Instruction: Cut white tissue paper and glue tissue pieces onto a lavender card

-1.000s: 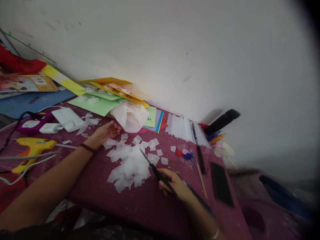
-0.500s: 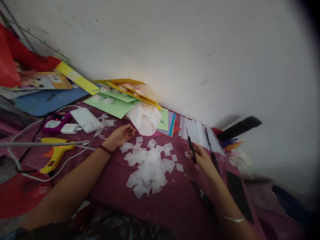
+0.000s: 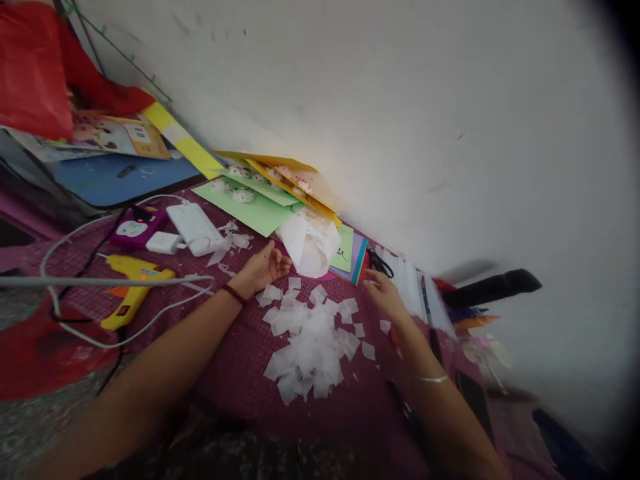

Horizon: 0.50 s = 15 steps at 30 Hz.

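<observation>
A maroon patterned cloth covers the table (image 3: 230, 370), which stands against a pale, scuffed wall (image 3: 380, 127). At its middle lies a loose heap of thin white squares (image 3: 310, 347), with a few single ones scattered at its edges. The left hand (image 3: 270, 267) rests palm up just beyond the heap, its fingers loosely curled and the thumb apart from them, near a crumpled white bag (image 3: 310, 243). The right hand (image 3: 381, 292) is on the heap's other side, its fingers bent and slightly spread, just beside the black-handled scissors (image 3: 381, 263); whether they touch, I cannot tell. The scissors lie between stacked coloured sheets (image 3: 356, 259) and a row of clear strips (image 3: 404, 280). Green and yellow cards (image 3: 245, 210) bearing small white-and-red tufts lean toward the wall behind the bag. On the left side are a yellow glue gun (image 3: 133, 283), a purple power strip (image 3: 135, 230) and a white adapter (image 3: 195, 229), with cables looping around them. Farther left, a red plastic bag (image 3: 35, 73) hangs over magazines (image 3: 120, 135) and a blue board (image 3: 125, 180)
</observation>
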Each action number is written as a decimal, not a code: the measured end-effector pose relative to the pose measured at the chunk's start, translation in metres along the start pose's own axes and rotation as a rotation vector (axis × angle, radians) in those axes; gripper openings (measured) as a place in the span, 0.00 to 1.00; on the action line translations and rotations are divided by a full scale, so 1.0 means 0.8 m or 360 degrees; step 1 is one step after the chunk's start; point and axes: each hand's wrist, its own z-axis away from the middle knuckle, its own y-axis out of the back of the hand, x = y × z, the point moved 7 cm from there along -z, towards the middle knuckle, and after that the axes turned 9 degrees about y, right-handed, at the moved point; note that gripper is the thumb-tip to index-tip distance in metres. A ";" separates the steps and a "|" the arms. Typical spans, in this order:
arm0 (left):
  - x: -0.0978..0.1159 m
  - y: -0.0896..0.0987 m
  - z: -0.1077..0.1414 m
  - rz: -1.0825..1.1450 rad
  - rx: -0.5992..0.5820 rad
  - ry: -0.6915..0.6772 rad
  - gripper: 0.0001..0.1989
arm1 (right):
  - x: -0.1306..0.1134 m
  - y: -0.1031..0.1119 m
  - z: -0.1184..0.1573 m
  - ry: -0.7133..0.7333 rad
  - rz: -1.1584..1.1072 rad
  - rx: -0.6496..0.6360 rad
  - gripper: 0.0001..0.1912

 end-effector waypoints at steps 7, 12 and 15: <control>0.005 0.006 0.001 -0.0084 0.0123 -0.0034 0.27 | -0.029 0.041 0.184 -0.0154 -0.0011 -0.0033 0.19; 0.010 0.002 0.009 -0.0383 0.0217 -0.0066 0.21 | -0.035 0.045 0.344 -0.0525 -0.0150 0.0146 0.16; 0.009 -0.017 0.027 -0.0669 0.0308 -0.0249 0.19 | -0.035 0.033 0.407 -0.0669 -0.0278 0.0263 0.16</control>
